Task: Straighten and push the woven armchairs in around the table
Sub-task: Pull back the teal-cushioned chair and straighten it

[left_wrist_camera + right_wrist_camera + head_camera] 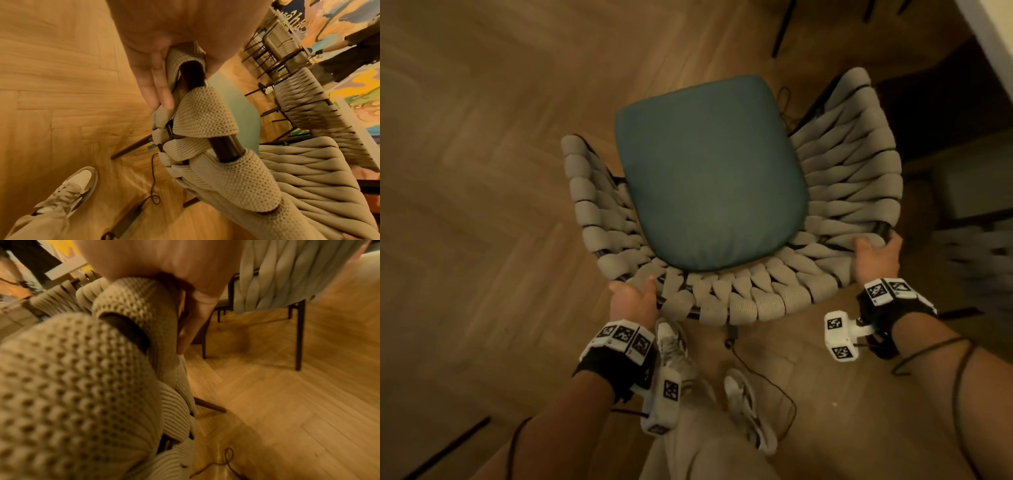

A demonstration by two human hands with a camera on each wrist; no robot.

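Note:
A woven beige armchair [849, 171] with a teal seat cushion [712, 171] stands on the wood floor right below me, its curved back towards me. My left hand [631, 291] grips the back rim at its left end, fingers [156, 84] wrapped over the woven bands and the dark metal tube [193, 76]. My right hand [876, 255] grips the rim at its right end, fingers [195, 318] curled down behind the weave. A white table edge [993, 31] shows at the top right, beyond the chair's front.
Another woven chair [277, 280] on thin dark legs stands close on the right, blurred in the head view [969, 253]. More chairs [298, 91] and another person [349, 53] are further off. A thin cable [756, 370] lies on the floor by my shoes [671, 342].

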